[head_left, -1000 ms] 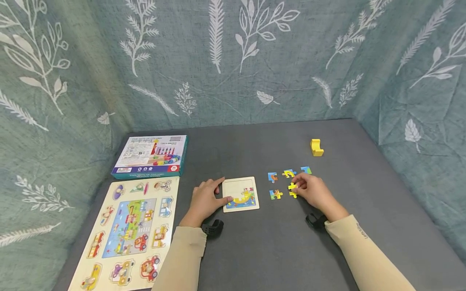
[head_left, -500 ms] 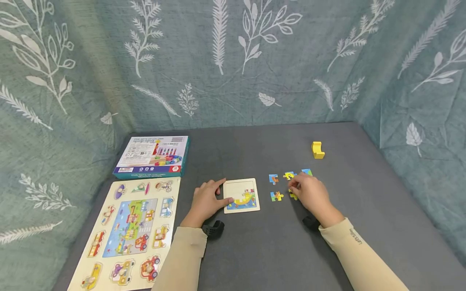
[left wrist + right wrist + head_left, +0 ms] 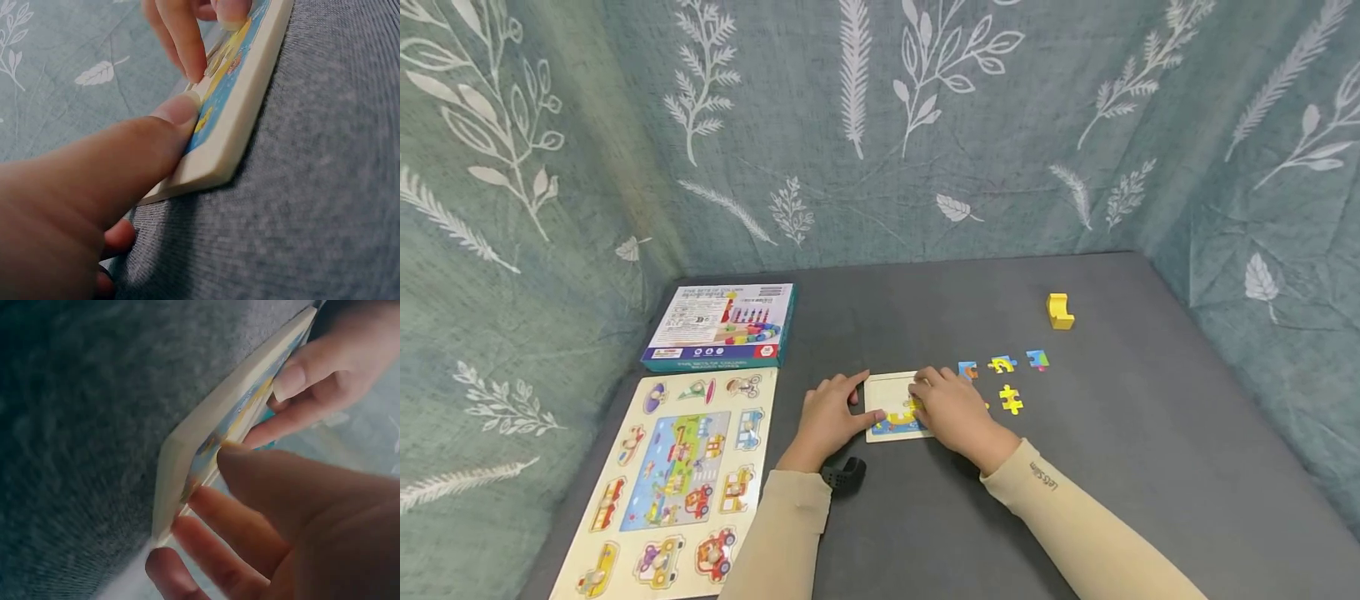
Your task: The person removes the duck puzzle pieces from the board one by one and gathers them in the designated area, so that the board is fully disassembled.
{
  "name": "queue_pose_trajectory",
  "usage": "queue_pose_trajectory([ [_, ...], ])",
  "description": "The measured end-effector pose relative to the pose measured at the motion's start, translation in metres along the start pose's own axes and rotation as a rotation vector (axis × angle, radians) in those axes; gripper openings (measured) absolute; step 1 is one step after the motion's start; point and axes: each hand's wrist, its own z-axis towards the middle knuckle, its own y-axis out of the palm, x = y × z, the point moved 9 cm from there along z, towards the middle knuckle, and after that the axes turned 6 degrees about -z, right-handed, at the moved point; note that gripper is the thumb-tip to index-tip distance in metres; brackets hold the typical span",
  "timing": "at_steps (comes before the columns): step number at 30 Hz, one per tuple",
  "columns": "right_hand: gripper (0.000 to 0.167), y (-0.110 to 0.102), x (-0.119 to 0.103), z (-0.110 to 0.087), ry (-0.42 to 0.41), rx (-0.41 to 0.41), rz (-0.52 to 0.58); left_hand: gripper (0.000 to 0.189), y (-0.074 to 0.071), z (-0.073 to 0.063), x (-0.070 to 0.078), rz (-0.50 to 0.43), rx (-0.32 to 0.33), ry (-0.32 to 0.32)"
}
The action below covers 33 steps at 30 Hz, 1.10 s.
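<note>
A small wooden jigsaw tray (image 3: 886, 388) lies on the dark cloth, its lower part filled with blue and yellow picture pieces and its upper left bare wood. My left hand (image 3: 829, 419) holds its left side, thumb pressing on the picture near the lower corner and index finger at the upper corner. Over the tray's right half, my right hand (image 3: 957, 415) pinches a yellow puzzle piece (image 3: 913, 402), mostly hidden under the fingers. In the left wrist view, the right fingertips reach down to the tray surface beside my left thumb (image 3: 178, 111).
Several loose puzzle pieces (image 3: 1011, 400) lie right of the tray, one partly behind my right hand. Farther back stands a yellow curved block (image 3: 1060, 312). At left are a large peg puzzle board (image 3: 752, 479) and a toy box (image 3: 718, 327). A leaf-patterned curtain (image 3: 820, 192) surrounds the table.
My right hand has taken a yellow piece from the loose group and moved left with it onto the tray. My left hand keeps its hold on the tray.
</note>
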Motion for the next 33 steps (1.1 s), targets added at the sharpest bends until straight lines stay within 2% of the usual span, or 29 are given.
queue_pose_trajectory([
  [4, 0.027, 0.0, 0.0, 0.0, 0.044, 0.019, 0.012, 0.077, 0.0, -0.001, 0.0, -0.007, 0.009, 0.001],
  [12, 0.023, 0.0, 0.008, 0.003, 0.108, 0.014, 0.153, 0.076, 0.001, -0.001, 0.001, -0.011, 0.001, -0.017],
  [19, 0.024, 0.001, 0.01, 0.0, 0.12, 0.025, 0.232, 0.076, 0.0, -0.001, 0.002, -0.014, 0.005, -0.016],
  [26, 0.013, -0.005, 0.017, -0.004, 0.152, 0.087, 0.273, 0.076, 0.0, 0.0, 0.003, -0.003, 0.0, -0.019],
  [29, 0.013, -0.004, 0.018, -0.001, 0.155, 0.068, 0.278, 0.077, 0.0, -0.001, 0.004, 0.001, 0.003, -0.02],
  [33, 0.024, 0.001, 0.023, 0.004, 0.185, -0.012, 0.314, 0.077, -0.001, -0.001, 0.005, 0.003, 0.005, -0.014],
])
